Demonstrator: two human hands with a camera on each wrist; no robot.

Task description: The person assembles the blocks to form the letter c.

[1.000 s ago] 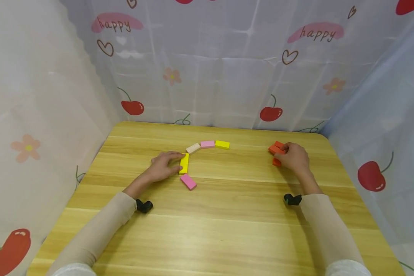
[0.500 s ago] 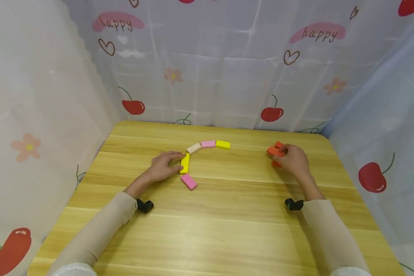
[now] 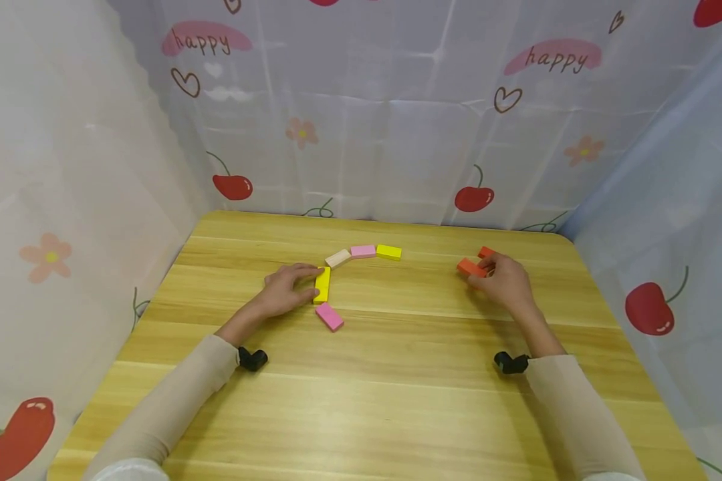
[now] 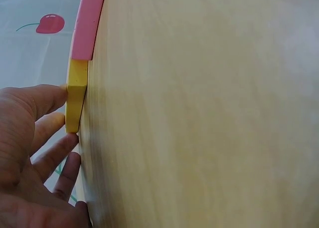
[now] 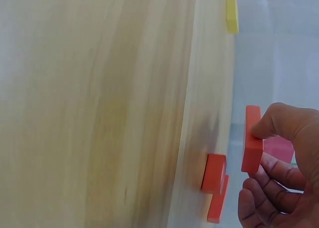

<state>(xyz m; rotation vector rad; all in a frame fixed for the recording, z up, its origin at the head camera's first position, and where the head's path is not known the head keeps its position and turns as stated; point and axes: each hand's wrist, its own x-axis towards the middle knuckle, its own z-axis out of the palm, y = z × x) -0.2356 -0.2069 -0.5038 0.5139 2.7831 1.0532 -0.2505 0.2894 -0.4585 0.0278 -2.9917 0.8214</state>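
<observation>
In the head view, my left hand [image 3: 284,292] lies at the left side of a yellow block [image 3: 321,286], thumb and fingertips touching it. The left wrist view shows those fingers nearly straight against the yellow block [image 4: 75,106], with a pink block [image 4: 89,26] beyond it. On the right, my right hand [image 3: 507,282] holds an orange block [image 3: 470,268] between thumb and fingers. The right wrist view has this orange block [image 5: 252,140] raised off the wooden table. Two more orange blocks [image 5: 214,173] lie on the tabletop close by, mostly hidden behind the hand in the head view.
A curved row goes on from the yellow block: a beige block [image 3: 338,258], a pink block [image 3: 363,252] and another yellow block [image 3: 388,252]. Nearer me lies a pink block [image 3: 329,317]. A printed curtain [image 3: 397,153] rises behind the wooden table [image 3: 373,401].
My right hand has lifted the orange block away from the other orange ones and shifted it slightly left. The left hand stays at the yellow block.
</observation>
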